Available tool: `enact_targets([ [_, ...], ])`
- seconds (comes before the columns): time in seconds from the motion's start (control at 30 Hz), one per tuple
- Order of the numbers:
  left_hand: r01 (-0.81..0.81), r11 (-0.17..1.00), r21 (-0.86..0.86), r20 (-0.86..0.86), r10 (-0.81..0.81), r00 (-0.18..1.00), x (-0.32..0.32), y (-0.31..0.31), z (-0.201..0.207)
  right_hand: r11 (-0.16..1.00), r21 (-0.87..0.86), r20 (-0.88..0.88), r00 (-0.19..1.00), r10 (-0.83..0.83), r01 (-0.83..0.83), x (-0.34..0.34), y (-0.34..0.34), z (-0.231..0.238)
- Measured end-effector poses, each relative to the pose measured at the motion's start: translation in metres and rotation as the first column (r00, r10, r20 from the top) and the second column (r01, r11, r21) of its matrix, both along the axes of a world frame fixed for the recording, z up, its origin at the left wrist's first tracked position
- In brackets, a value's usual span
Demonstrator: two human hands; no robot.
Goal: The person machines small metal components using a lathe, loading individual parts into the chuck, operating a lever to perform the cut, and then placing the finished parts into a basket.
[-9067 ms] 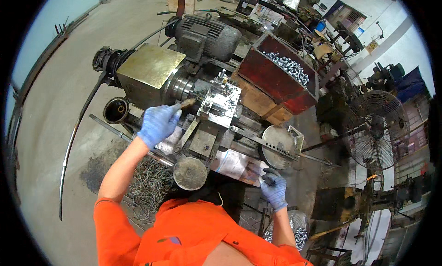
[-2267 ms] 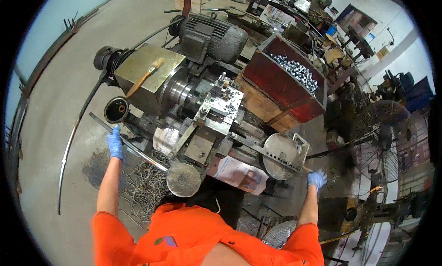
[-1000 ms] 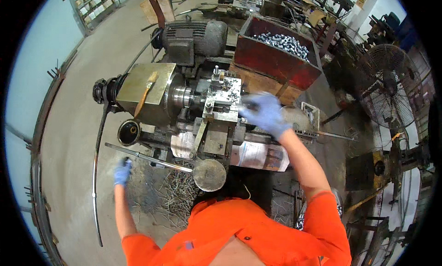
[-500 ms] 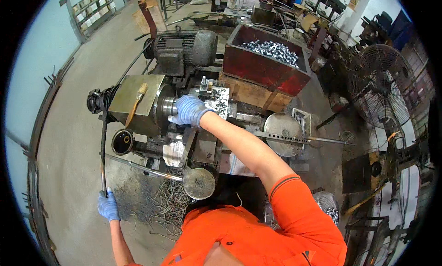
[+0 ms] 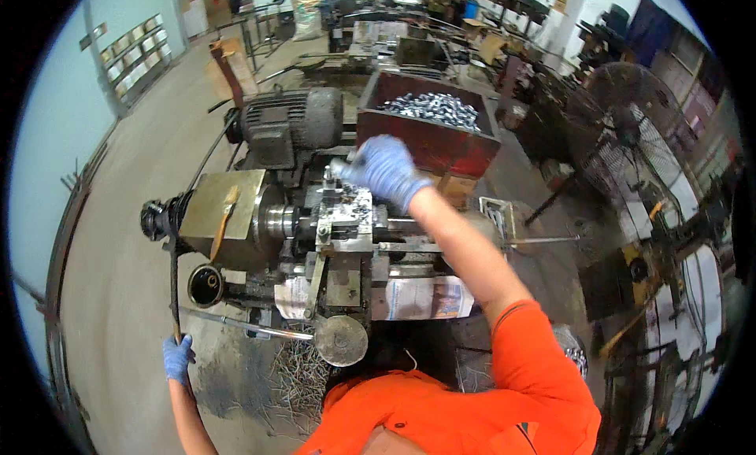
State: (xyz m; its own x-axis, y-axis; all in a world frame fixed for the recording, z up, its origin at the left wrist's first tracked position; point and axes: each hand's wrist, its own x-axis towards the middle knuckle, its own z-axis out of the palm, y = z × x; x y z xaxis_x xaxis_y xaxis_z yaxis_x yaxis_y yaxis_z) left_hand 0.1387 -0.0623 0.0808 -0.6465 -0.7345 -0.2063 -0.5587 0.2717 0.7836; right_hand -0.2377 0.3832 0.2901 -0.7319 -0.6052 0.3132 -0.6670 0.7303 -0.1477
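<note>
My left hand (image 5: 178, 358), in a blue striped glove, is closed around the lower end of a long dark lever (image 5: 174, 290) beside the lathe. My right hand (image 5: 382, 168), gloved alike, is raised above the lathe's tool slide (image 5: 346, 211), in front of the red bin (image 5: 429, 136). Its fingers are curled, with a pale tip pointing left; whatever they hold is too blurred to make out. Left of the slide, the shiny round chuck (image 5: 277, 221) sticks out of the headstock (image 5: 220, 219). Dark chips lie on the slide.
Small metal parts (image 5: 433, 110) fill part of the bin. A brush (image 5: 226, 219) lies on the headstock above an oil pot (image 5: 206, 285). Behind stands a motor (image 5: 291, 120). A round handle plate (image 5: 341, 341) is near my body; a large fan (image 5: 630, 128) stands right.
My right hand has left the chuck and moved right and up, over the slide toward the bin. My left hand stays on the lever. The view has tilted up a little.
</note>
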Motion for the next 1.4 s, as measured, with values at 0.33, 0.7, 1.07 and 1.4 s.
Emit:
enact_targets([
  [0.33, 0.098, 0.994, 0.038, 0.005, -0.098, 0.995, -0.029, 0.052, 0.053, 0.89, -0.453, -0.284, 0.94, -0.189, 0.042, 0.044, 0.142, -0.048],
  [0.7, 0.089, 0.988, 0.126, -0.014, -0.088, 0.996, -0.061, 0.068, 0.029, 0.202, 0.237, 0.434, 0.082, -0.897, 0.95, 0.323, 0.394, -0.28],
  [1.07, 0.079, 0.985, 0.151, -0.031, -0.075, 0.997, -0.058, 0.073, 0.039, 0.17, 0.747, 0.29, -0.085, -0.953, 0.642, 0.355, 0.524, -0.308],
  [1.4, 0.065, 0.984, 0.165, -0.049, -0.058, 0.997, -0.043, 0.068, 0.042, 0.14, 0.568, 0.374, -0.103, -0.922, 0.811, 0.347, 0.553, -0.325],
])
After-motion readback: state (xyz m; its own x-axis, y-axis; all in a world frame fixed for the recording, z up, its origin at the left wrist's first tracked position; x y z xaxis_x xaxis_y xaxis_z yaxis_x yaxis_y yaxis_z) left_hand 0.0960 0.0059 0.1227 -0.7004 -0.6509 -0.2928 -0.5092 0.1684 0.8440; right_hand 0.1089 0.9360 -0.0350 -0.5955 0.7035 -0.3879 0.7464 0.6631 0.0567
